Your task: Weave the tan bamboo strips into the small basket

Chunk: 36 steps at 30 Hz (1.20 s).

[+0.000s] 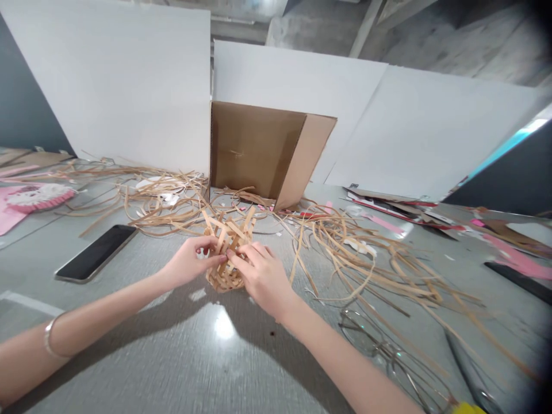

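Note:
A small, partly woven basket of tan strips (227,278) rests on the grey table, with loose strip ends sticking up from its top. My left hand (193,260) pinches a strip at the basket's upper left side. From the right, my right hand (263,279) presses its fingers on the weave, its thumb and index finger close to my left fingertips. Both hands are closed on the basket near its middle. The strips between the fingertips are too small to tell apart.
Loose tan strips (388,264) lie right of the basket, with more behind it. An open cardboard box (254,152) stands behind. A phone (97,253) lies at left, eyeglasses (379,348) at lower right. Pink pieces (12,210) are at far left; white panels (129,80) rise behind.

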### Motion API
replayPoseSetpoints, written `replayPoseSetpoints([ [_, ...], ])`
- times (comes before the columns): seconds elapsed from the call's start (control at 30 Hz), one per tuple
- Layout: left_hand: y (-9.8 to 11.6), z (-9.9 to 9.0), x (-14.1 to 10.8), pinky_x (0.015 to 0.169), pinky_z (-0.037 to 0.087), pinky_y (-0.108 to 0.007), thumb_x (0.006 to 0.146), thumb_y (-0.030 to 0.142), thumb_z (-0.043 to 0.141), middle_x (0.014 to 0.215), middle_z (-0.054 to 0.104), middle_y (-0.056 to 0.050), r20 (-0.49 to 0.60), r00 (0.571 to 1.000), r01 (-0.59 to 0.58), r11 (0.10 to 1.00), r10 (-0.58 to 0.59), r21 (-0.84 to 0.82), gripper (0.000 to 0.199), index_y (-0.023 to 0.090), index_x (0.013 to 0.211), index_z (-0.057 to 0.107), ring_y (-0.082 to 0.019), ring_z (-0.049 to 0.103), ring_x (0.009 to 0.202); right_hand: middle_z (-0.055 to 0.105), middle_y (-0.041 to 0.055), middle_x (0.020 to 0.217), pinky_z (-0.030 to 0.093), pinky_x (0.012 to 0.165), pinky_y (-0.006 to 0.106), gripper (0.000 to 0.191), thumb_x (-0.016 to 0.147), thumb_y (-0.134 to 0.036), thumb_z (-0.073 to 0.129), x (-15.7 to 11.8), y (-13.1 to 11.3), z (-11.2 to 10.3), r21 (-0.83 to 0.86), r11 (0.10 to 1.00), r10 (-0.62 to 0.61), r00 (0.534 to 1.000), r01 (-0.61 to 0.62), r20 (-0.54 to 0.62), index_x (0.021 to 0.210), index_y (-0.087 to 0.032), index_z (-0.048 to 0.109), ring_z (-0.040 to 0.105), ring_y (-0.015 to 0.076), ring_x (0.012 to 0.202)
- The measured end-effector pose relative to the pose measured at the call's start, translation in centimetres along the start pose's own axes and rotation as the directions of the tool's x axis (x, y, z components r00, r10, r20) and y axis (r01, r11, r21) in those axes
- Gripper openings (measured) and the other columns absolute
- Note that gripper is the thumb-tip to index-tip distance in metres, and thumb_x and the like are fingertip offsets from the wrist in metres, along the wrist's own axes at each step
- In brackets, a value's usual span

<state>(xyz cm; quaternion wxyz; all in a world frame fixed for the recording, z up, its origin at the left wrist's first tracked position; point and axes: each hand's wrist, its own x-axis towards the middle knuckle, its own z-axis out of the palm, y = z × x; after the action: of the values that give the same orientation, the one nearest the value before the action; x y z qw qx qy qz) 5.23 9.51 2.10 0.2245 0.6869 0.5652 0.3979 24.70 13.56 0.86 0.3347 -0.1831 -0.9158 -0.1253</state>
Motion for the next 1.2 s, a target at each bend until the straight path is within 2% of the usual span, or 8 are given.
replayPoseSetpoints([
  [0.3, 0.5, 0.1, -0.7, 0.071, 0.040, -0.028, 0.085, 0.033, 0.053, 0.074, 0.070, 0.001, 0.086, 0.993, -0.096, 0.987, 0.085, 0.132, 0.023, 0.021, 0.077, 0.070, -0.016, 0.057, 0.074, 0.068, 0.0052, 0.071, 0.046, 0.064, 0.030, 0.026, 0.092, -0.009, 0.045, -0.3, -0.8, 1.0, 0.187, 0.975, 0.150, 0.978, -0.121, -0.145, 0.075, -0.017, 0.063, 0.055, 0.0193, 0.069],
  [0.53, -0.3, 1.0, -1.0, 0.077, 0.041, -0.033, 0.080, 0.026, 0.058, 0.077, 0.070, -0.003, 0.034, 0.992, -0.128, 0.972, 0.124, 0.196, 0.013, 0.020, 0.080, 0.070, -0.020, 0.057, 0.079, 0.070, 0.0060, 0.075, 0.050, 0.066, 0.031, 0.024, 0.091, -0.009, 0.047, -0.3, -1.5, 1.3, 0.228, 0.969, 0.125, 0.986, -0.097, -0.111, 0.076, -0.017, 0.064, 0.060, 0.0197, 0.072],
  [0.7, -0.7, 0.5, -0.3, 0.078, 0.045, -0.033, 0.079, 0.033, 0.062, 0.088, 0.068, -0.002, -0.033, 0.999, -0.029, 0.989, 0.025, -0.143, 0.026, 0.020, 0.102, 0.061, -0.018, 0.059, 0.083, 0.070, 0.0089, 0.100, 0.054, 0.079, 0.033, 0.023, 0.091, -0.009, 0.046, -0.1, -0.9, 0.4, 0.218, 0.975, 0.101, 0.959, -0.043, -0.265, 0.101, -0.019, 0.065, 0.064, 0.0194, 0.092],
  [0.8, -0.6, -0.4, 0.2, 0.078, 0.048, -0.031, 0.079, 0.033, 0.065, 0.095, 0.067, -0.002, 0.037, 0.999, 0.048, 0.906, -0.035, -0.420, 0.048, 0.024, 0.121, 0.045, -0.016, 0.062, 0.086, 0.065, 0.0087, 0.109, 0.052, 0.086, 0.036, 0.024, 0.090, -0.011, 0.048, -0.2, -1.1, 0.2, 0.284, 0.948, 0.253, 0.879, -0.143, -0.404, 0.106, -0.023, 0.061, 0.061, 0.0198, 0.102],
  [0.87, -0.9, -0.8, 0.5, 0.079, 0.049, -0.031, 0.079, 0.032, 0.065, 0.095, 0.067, -0.002, 0.092, 0.994, 0.099, 0.859, -0.062, -0.502, 0.049, 0.026, 0.120, 0.041, -0.016, 0.063, 0.087, 0.061, 0.0104, 0.110, 0.050, 0.089, 0.042, 0.021, 0.089, -0.019, 0.052, -0.5, -1.6, 0.8, 0.405, 0.858, 0.478, 0.782, -0.318, -0.400, 0.109, -0.022, 0.058, 0.058, 0.0225, 0.106],
  [0.97, -1.9, -0.5, 0.8, 0.079, 0.051, -0.031, 0.080, 0.032, 0.064, 0.096, 0.066, -0.001, 0.112, 0.992, 0.101, 0.851, -0.050, -0.515, 0.043, 0.026, 0.116, 0.042, -0.014, 0.063, 0.086, 0.055, 0.0140, 0.120, 0.045, 0.096, 0.049, 0.037, 0.087, -0.036, 0.056, -1.1, -2.8, 2.6, 0.623, 0.595, 0.744, 0.641, -0.509, -0.187, 0.119, -0.020, 0.047, 0.053, 0.0260, 0.115],
  [1.1, -2.6, 0.8, 0.4, 0.079, 0.051, -0.029, 0.078, 0.036, 0.065, 0.102, 0.059, -0.002, -0.163, 0.983, 0.024, 0.937, -0.086, -0.348, 0.025, 0.022, 0.094, 0.053, -0.013, 0.060, 0.087, 0.049, 0.0168, 0.133, 0.047, 0.096, 0.044, 0.053, 0.086, -0.048, 0.053, -1.5, -3.9, 4.2, 0.843, 0.203, 0.830, 0.544, -0.498, 0.121, 0.129, -0.020, 0.037, 0.051, 0.0248, 0.122],
  [1.2, -1.8, 2.1, -0.8, 0.088, 0.051, -0.034, 0.084, 0.040, 0.057, 0.102, 0.061, -0.005, -0.260, 0.959, 0.037, 0.959, -0.113, -0.281, 0.021, 0.019, 0.086, 0.059, -0.018, 0.059, 0.101, 0.046, 0.0173, 0.136, 0.047, 0.098, 0.043, 0.059, 0.084, -0.051, 0.055, -1.5, -3.8, 4.3, 0.861, 0.121, 0.840, 0.512, -0.494, 0.176, 0.131, -0.019, 0.036, 0.049, 0.0252, 0.124],
])
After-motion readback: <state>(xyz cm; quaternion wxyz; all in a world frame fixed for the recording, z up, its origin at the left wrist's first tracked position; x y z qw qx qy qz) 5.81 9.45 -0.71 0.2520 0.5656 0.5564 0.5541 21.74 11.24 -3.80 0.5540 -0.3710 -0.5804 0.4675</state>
